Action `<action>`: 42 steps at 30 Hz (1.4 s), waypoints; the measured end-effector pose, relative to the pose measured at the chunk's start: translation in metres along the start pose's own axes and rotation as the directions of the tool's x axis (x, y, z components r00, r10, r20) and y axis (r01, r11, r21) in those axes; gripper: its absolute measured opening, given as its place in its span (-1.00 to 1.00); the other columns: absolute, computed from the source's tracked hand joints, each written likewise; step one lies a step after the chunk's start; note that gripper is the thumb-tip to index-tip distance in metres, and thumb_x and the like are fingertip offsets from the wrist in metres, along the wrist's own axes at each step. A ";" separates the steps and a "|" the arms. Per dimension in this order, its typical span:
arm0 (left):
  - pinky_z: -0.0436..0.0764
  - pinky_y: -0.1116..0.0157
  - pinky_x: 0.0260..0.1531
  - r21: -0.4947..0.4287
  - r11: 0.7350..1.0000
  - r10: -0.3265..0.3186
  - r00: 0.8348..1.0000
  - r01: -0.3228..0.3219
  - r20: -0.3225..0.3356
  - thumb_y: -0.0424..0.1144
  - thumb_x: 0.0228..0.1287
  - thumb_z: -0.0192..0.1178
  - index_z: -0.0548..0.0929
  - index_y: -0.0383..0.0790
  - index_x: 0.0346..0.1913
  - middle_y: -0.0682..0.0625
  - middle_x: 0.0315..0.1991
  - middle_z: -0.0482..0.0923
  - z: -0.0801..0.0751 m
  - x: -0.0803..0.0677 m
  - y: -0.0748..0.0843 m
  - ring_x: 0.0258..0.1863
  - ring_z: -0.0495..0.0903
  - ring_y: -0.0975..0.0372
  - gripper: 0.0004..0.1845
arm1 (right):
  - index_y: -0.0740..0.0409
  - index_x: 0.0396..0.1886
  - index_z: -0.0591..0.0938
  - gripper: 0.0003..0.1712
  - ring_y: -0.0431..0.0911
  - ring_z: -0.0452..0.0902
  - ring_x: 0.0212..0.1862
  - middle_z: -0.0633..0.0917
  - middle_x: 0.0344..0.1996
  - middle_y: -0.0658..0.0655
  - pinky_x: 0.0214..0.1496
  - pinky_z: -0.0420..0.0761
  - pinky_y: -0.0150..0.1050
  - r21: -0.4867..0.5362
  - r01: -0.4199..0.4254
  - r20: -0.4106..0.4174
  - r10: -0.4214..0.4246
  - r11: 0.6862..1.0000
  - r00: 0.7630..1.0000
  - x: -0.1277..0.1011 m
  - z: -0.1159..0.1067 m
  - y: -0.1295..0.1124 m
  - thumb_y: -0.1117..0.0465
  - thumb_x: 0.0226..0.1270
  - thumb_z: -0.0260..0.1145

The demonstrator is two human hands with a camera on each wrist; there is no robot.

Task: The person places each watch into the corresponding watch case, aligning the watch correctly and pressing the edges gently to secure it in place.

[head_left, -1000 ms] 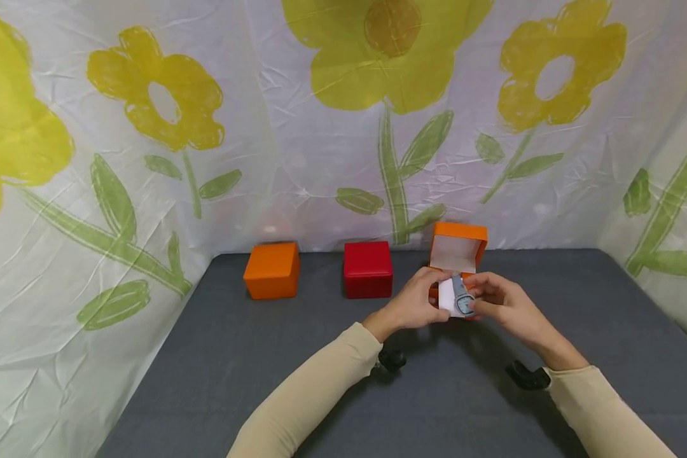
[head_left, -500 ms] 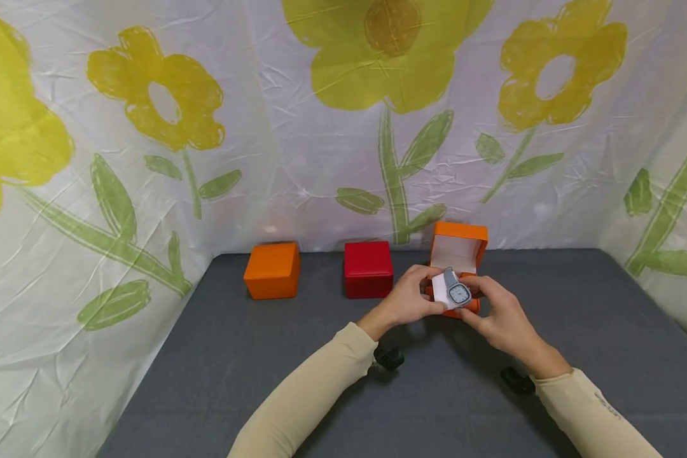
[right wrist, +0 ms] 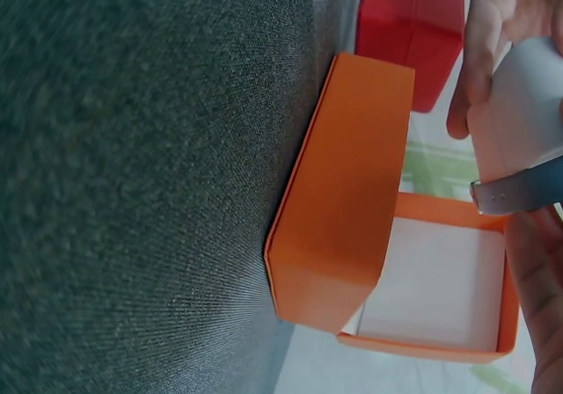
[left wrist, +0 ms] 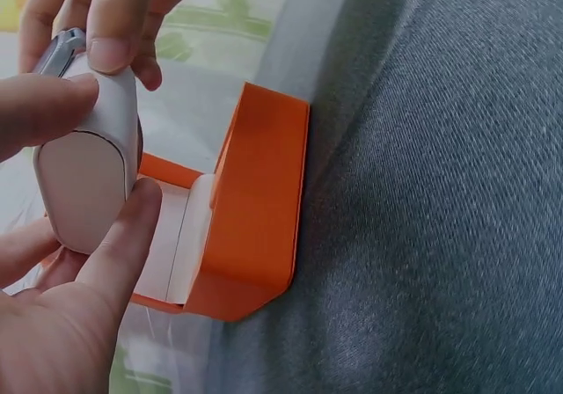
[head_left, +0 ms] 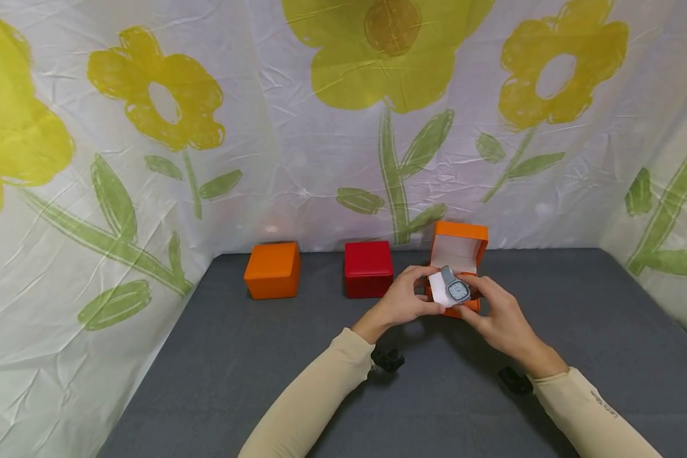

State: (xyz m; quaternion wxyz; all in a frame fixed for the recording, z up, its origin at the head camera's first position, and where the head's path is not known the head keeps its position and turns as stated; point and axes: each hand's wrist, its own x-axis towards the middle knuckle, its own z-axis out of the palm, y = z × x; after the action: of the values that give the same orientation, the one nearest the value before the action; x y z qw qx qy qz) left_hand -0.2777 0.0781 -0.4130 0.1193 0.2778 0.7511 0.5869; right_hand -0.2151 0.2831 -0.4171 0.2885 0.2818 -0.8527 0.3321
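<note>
A grey watch (head_left: 458, 291) with a squarish dial is strapped round a white watch cushion (head_left: 437, 294), held up over the front of an open orange box (head_left: 460, 229). My left hand (head_left: 401, 300) grips the cushion's left end between thumb and fingers. On the other side my right hand (head_left: 500, 321) pinches the watch and cushion, thumb below the dial and fingers behind. In the left wrist view the cushion's flat end (left wrist: 79, 187) faces the camera. The right wrist view shows the watch strap (right wrist: 521, 190) running across the cushion.
A closed red box (head_left: 369, 270) stands left of the open one, and a closed orange box (head_left: 271, 271) farther left. All are near the back edge of the dark cloth-covered table (head_left: 320, 356). A flowered curtain (head_left: 298, 159) hangs behind.
The watch and cushion have shifted slightly left and turned so the dial shows fully. My right hand has moved left, its thumb and fingers now at the lower and far sides.
</note>
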 end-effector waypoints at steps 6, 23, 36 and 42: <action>0.60 0.35 -0.10 -0.039 0.999 0.003 0.999 -0.004 -0.032 -0.39 -0.01 0.46 0.40 -0.27 0.30 -0.02 0.15 0.34 0.001 -0.004 -0.004 0.05 0.51 0.05 -0.25 | 0.18 0.22 0.50 -0.21 -0.25 0.45 -0.19 0.59 -0.16 0.03 -0.25 0.53 -0.29 -0.014 -0.014 0.002 0.014 1.000 1.000 0.000 0.001 -0.003 0.45 -0.10 0.54; 0.60 0.30 -0.07 -0.072 0.997 -0.010 0.995 0.004 -0.095 -0.33 0.02 0.45 0.40 -0.28 0.30 0.00 0.15 0.36 0.003 -0.012 -0.010 0.05 0.52 0.07 -0.27 | 0.14 0.29 0.46 -0.20 -0.12 0.47 -0.24 0.57 -0.20 0.02 -0.28 0.52 -0.26 -0.043 -0.003 0.030 0.005 0.999 1.000 0.000 0.005 -0.004 0.45 -0.02 0.50; 0.61 0.33 -0.11 -0.117 0.991 0.050 0.987 -0.068 -0.151 -0.36 0.05 0.43 0.44 -0.34 0.26 -0.07 0.16 0.36 0.009 -0.016 -0.012 0.07 0.48 -0.13 -0.33 | 0.21 0.29 0.43 -0.22 -0.09 0.51 -0.30 0.51 -0.24 0.04 -0.35 0.57 -0.29 -0.082 0.030 0.026 -0.028 0.996 0.999 -0.001 0.008 -0.005 0.49 0.01 0.45; 0.61 0.37 -0.15 -0.118 0.990 0.059 0.984 -0.080 -0.166 -0.35 0.05 0.43 0.45 -0.36 0.25 -0.06 0.13 0.38 0.014 -0.016 -0.014 0.07 0.49 -0.15 -0.34 | 0.24 0.29 0.42 -0.25 -0.13 0.47 -0.29 0.50 -0.24 0.07 -0.36 0.58 -0.26 -0.113 0.011 0.028 -0.008 0.994 1.000 -0.003 0.007 -0.007 0.46 0.04 0.44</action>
State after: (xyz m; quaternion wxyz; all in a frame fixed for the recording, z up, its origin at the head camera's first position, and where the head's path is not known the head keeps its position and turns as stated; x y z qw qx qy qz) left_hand -0.2611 0.0786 -0.4324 0.0545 0.2474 0.7100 0.6570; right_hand -0.2106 0.2746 -0.4208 0.2939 0.2736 -0.8727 0.2779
